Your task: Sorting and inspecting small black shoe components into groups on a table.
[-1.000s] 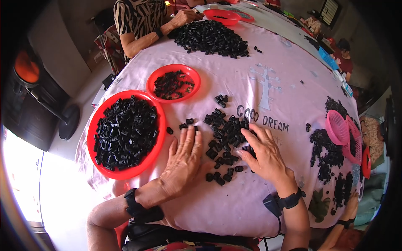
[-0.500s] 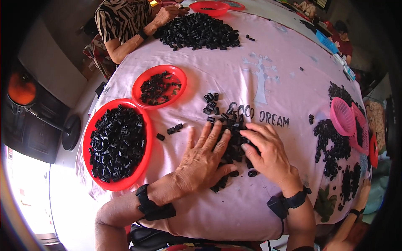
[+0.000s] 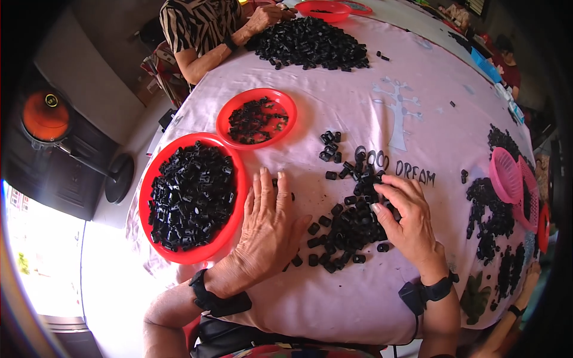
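Observation:
A loose pile of small black plastic parts [image 3: 352, 230] is spread over the pink cloth before me. My left hand [image 3: 262, 230] lies flat, fingers stretched, between that pile and a big red bowl [image 3: 156, 241] heaped with similar parts. A few black pieces show around its fingertips; what is under the palm is hidden. At the pile's right edge is my right hand [image 3: 412, 224], its fingers loosely bent and the thumb apart from the index finger. Nothing shows gripped in it.
A smaller red bowl [image 3: 290, 122] holds black scraps beyond the big one. Farther off, a person's hand [image 3: 265, 19] is beside a large black heap [image 3: 313, 45]. Pink baskets [image 3: 506, 176] and more black parts [image 3: 489, 209] occupy the right side, near another person's forearm.
My left hand has moved left off the pile toward the big red bowl, uncovering many parts. My right hand stays at the pile's right side. The whole view has shifted a little.

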`<state>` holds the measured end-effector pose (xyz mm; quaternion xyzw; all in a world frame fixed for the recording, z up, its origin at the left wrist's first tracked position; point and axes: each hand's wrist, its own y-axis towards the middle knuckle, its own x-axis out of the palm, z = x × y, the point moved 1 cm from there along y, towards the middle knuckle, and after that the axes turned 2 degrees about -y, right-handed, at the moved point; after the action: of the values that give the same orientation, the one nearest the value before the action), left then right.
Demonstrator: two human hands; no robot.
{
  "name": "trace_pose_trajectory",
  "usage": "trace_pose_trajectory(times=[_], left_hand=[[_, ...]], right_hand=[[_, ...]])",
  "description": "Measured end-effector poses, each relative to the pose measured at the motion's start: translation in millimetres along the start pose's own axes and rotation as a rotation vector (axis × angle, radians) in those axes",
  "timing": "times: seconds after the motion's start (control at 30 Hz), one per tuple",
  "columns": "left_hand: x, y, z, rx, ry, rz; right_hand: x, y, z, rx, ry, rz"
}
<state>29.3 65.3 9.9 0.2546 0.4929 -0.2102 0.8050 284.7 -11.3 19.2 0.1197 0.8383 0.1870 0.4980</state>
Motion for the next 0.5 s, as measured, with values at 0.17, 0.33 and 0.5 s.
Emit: trace_pose_trajectory(times=[0.17,0.33,0.5], left_hand=[[7,3,4,0.109,-0.096,-0.132],[10,-1,21,0.183,-0.213,-0.127],[18,-3,19,0.271,-0.129,-0.246]], right_hand=[[1,-1,-6,-0.062,-0.017,-0.008],[-6,-3,-9,-0.013,0.000,0.019],[0,-3,-20,-0.137,-0.068,-0.136]])
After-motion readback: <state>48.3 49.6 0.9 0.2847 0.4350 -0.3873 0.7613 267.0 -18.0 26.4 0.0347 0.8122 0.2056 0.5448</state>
